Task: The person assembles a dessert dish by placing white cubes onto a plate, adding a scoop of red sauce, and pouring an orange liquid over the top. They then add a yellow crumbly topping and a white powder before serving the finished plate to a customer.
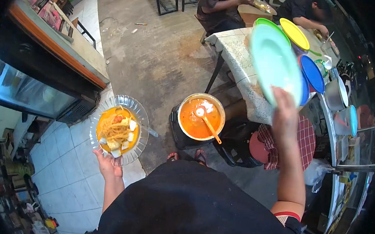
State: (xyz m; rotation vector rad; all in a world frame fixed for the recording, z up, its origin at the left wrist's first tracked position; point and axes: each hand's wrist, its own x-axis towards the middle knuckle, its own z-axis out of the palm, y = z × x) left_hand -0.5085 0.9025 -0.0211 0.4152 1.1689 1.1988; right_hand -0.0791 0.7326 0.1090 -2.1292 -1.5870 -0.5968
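Observation:
In my left hand point(109, 165) is a clear scalloped plate point(141, 150), gripped at its near rim. On the plate lie rice cake cubes point(132, 125), pale shreds and a red dab in orange broth; a spoon point(152, 132) sticks out over its right side. My right hand point(285, 119) is raised over the right-hand table and closed on the near edge of a mint-green plastic lid point(275, 58). Between my hands, in front of my feet, stands an uncovered pot point(179, 116) of orange soup. An orange ladle point(211, 129) rests in the soup, its handle over the rim.
A cloth-covered table point(231, 44) at the right holds containers with yellow point(294, 32) and blue lids point(312, 72). Two people sit beyond it. A checked cloth point(305, 145) hangs near my right arm. A glass-fronted cabinet point(29, 80) stands at the left.

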